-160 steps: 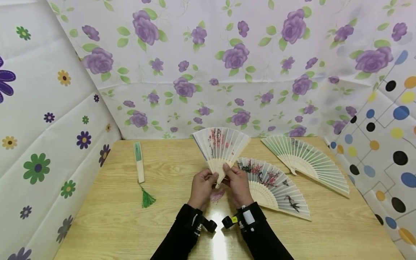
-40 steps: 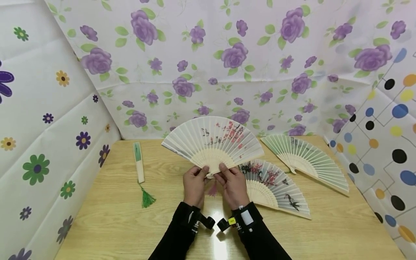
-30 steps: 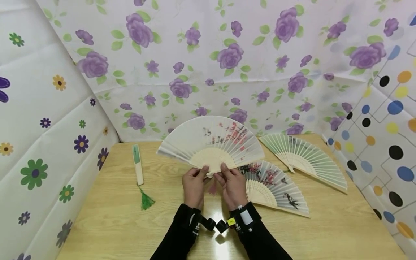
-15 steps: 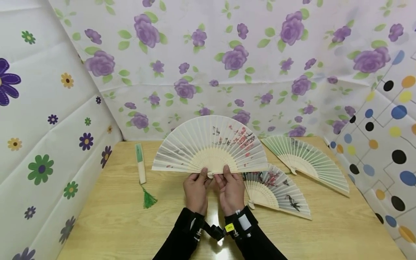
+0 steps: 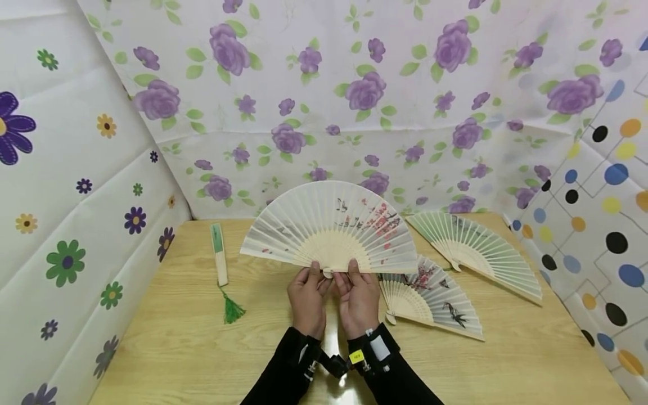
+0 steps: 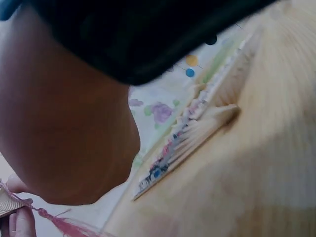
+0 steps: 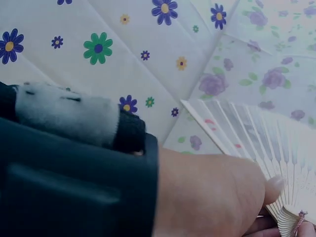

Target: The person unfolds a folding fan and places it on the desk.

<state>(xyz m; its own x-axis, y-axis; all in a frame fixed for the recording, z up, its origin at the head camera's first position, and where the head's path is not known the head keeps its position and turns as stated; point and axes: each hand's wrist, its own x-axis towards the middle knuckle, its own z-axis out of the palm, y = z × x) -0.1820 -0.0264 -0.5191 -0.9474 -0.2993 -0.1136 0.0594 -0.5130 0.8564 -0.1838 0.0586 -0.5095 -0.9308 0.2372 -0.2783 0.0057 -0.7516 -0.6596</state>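
From the head camera, the left hand (image 5: 306, 298) and right hand (image 5: 358, 299) hold a white paper fan (image 5: 329, 228) upright above the worktop (image 5: 167, 337). Each hand's fingers are curled and pinch the fan beside the pivot, one outer rib apiece. The fan is spread almost to a half circle, just in front of a second open fan (image 5: 430, 295) lying flat; a third open fan (image 5: 476, 250) lies further right, and a folded fan with a green tassel (image 5: 220, 259) lies well apart on the left. To finish the spread well, I judge the pull should go evenly on both outer ribs, close to the pivot, so the paper is not strained.

The left wrist camera is mostly filled by the hand's back (image 6: 64, 123); a red tassel (image 6: 59, 224) hangs below it, and the flat fans (image 6: 197, 133) show edge-on.

The right wrist camera shows the thumb (image 7: 271, 185) pressed on the ribs (image 7: 256, 143) near the pivot, so keep that pinch light.
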